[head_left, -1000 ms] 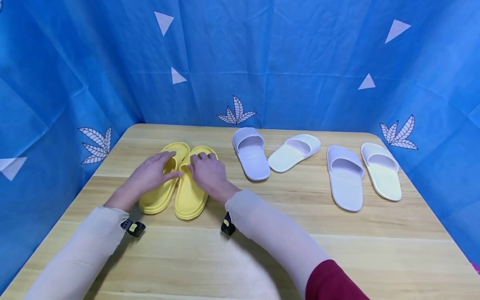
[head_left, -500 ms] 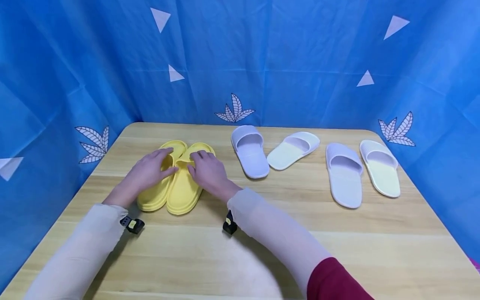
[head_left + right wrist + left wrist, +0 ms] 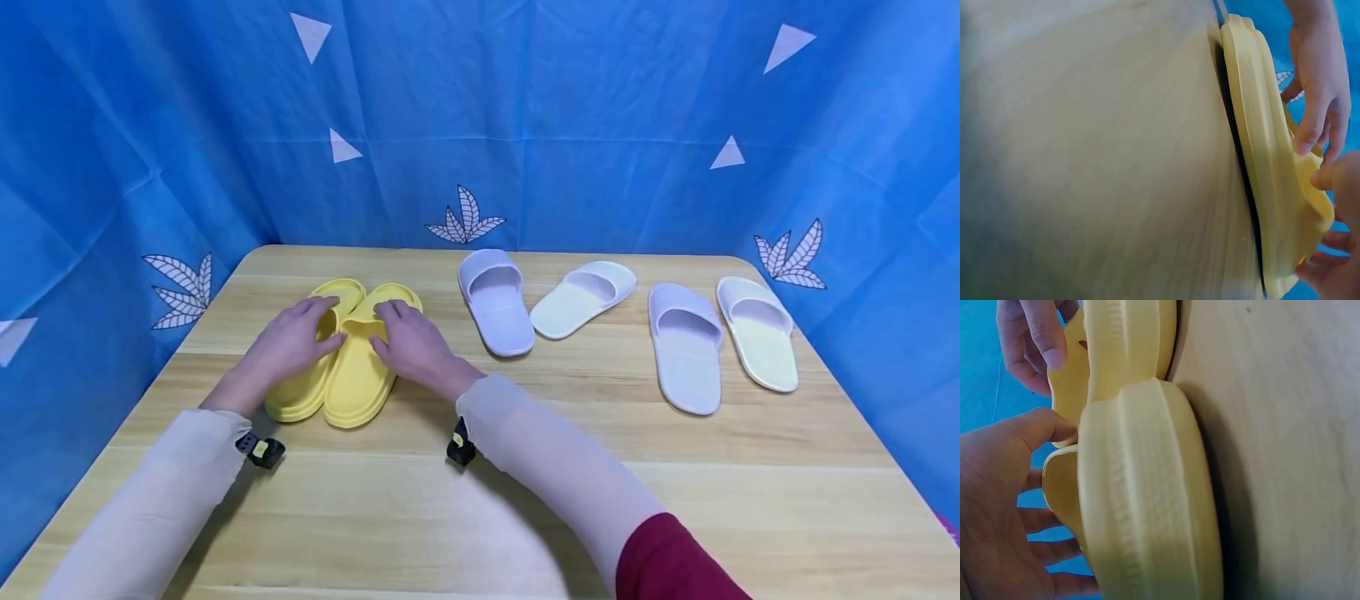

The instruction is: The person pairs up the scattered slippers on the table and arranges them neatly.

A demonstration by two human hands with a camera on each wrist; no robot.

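Note:
Two yellow slippers lie side by side on the left part of the table: the left slipper (image 3: 303, 392) and the right slipper (image 3: 360, 383), their inner edges touching. My left hand (image 3: 288, 342) is over the left slipper's upper, thumb spread toward the gap between the pair. In the left wrist view, its fingers (image 3: 1054, 550) look fairly straight along the slipper's far side. My right hand (image 3: 412, 342) rests at the right slipper's upper. Its fingertips (image 3: 1310, 272) touch the outer side, and its thumb is near the opening. My hands partly hide both uppers.
Right of the yellow pair lie a lilac slipper (image 3: 504, 321) and a whitish slipper (image 3: 566, 310) turned at an angle. Further right are another lilac slipper (image 3: 690, 375) and a cream slipper (image 3: 768, 358). A blue curtain (image 3: 600, 125) surrounds the wooden table (image 3: 525, 500).
The right yellow slipper has moved left against the left one, closing the gap at their heels. My right hand shifted slightly left with it. The whole head view has drifted a little.

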